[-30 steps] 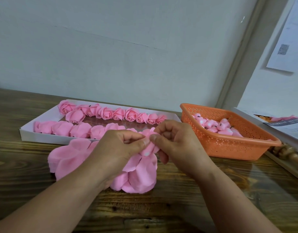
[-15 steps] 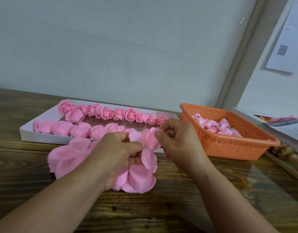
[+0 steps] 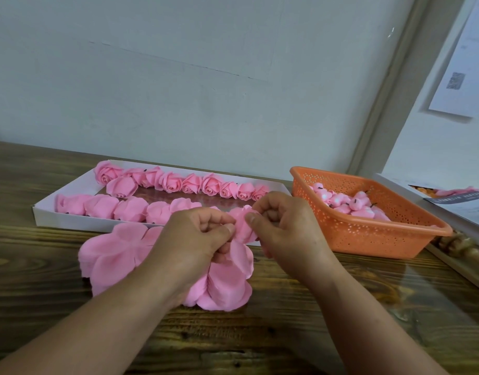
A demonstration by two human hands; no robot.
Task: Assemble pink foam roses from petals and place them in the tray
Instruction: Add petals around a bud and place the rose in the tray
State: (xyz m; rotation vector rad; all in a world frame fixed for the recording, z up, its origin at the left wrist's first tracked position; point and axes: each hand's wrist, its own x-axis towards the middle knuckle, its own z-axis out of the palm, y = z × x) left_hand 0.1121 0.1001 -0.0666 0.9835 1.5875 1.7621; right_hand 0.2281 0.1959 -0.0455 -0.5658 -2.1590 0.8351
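Left of the half-made rose point(image 3: 242, 226), a loose heap of pink foam petals point(image 3: 111, 250) lies on the wooden tabletop point(image 3: 287, 334), just in front of the white tray point(image 3: 60, 212), which already holds two rows of finished roses point(image 3: 179, 182). The left hand point(image 3: 197, 239) pinches the rose's base, thumb and curled fingers closed on it, with several petals hanging below the grip toward the tabletop. Just right of the rose, the right hand point(image 3: 284, 226) grips its upper petal between thumb and forefinger. The foam looks very light, soft and easily creased or torn, so it is best held at the gathered base rather than by the thin petal edges. Well right of the rose, an orange basket point(image 3: 368, 234) holds small pink buds point(image 3: 349, 201) with dark stems. The rose's centre is hidden behind the fingers, so how many petals are wrapped cannot be told.
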